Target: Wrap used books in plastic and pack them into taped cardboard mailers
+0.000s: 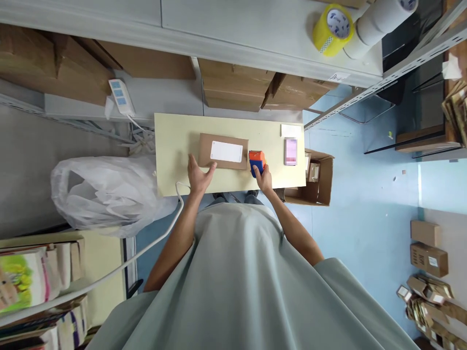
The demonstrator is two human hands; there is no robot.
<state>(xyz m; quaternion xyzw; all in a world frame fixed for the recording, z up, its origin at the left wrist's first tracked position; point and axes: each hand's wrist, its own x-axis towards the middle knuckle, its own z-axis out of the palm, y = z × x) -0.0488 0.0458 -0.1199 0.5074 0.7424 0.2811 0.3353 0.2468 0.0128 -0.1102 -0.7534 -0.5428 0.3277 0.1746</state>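
Observation:
A closed brown cardboard box lies flat on the pale yellow table, with a blank-looking white label on its top. My left hand is at the box's near left corner, thumb and fingers spread; the thumb tip reaches the near edge, and whether it touches the box I cannot tell. In my right hand is an orange-and-blue tape dispenser, just off the box's right end. My fingers wrap its right side and the thumb rests on the blue part.
The yellow table also bears a phone and a white paper slip. An open carton stands beyond its right end, a plastic bag at its left. Tape rolls sit on the overhead shelf. A white cable passes my left arm.

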